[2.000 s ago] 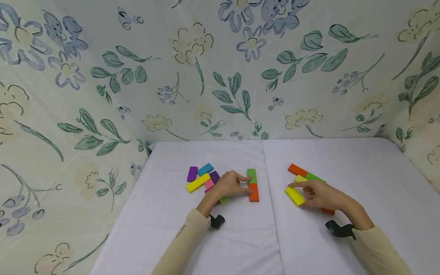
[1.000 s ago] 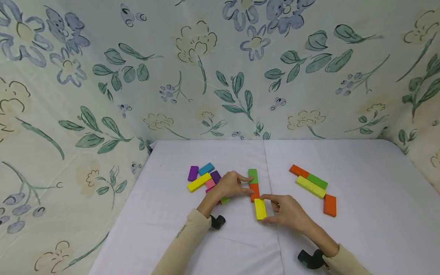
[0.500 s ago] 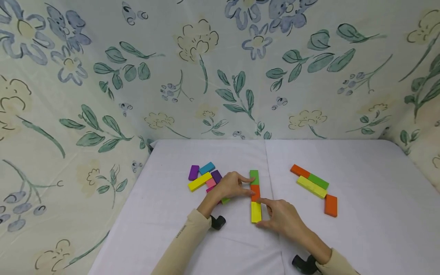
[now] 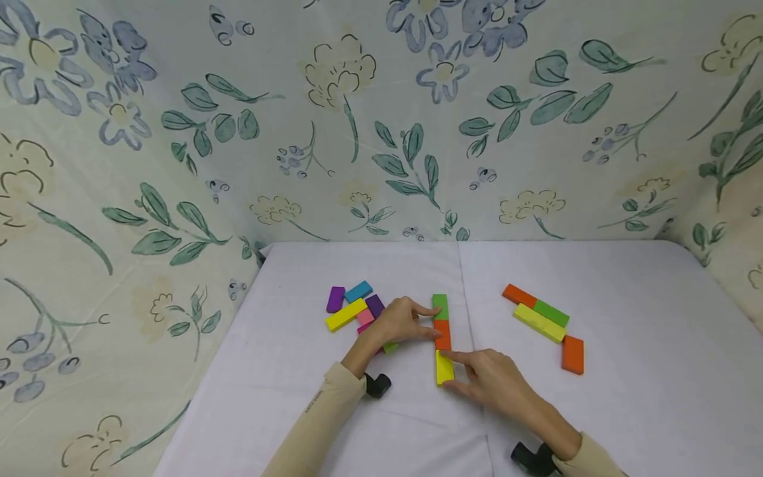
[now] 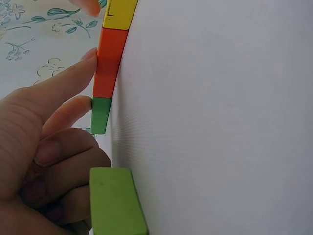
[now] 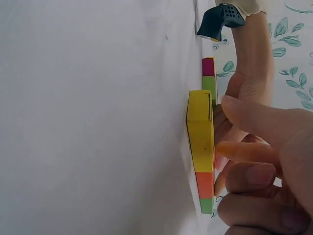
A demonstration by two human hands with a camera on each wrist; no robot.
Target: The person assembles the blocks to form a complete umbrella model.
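A straight row on the white cloth has a green block (image 4: 440,305) at the far end, an orange block (image 4: 442,334) in the middle and a yellow block (image 4: 444,368) nearest. My left hand (image 4: 401,321) reaches in from the left, index fingertip on the green block and thumb tip on the orange one; its other fingers are folded in the left wrist view. With thumb and index finger my right hand (image 4: 491,377) holds the yellow block near its two ends. That block's far end meets the orange block (image 6: 205,184) in the right wrist view.
Left of the row lies a cluster of several blocks, among them a purple block (image 4: 336,299), a blue block (image 4: 359,291) and a long yellow block (image 4: 346,315), partly behind the left hand. To the right, a pale yellow block (image 4: 539,322) lies among orange and green ones.
My right hand has carried the yellow block from the right-hand group to the near end of the row and lined it up with the orange block. The left hand has stayed in place.
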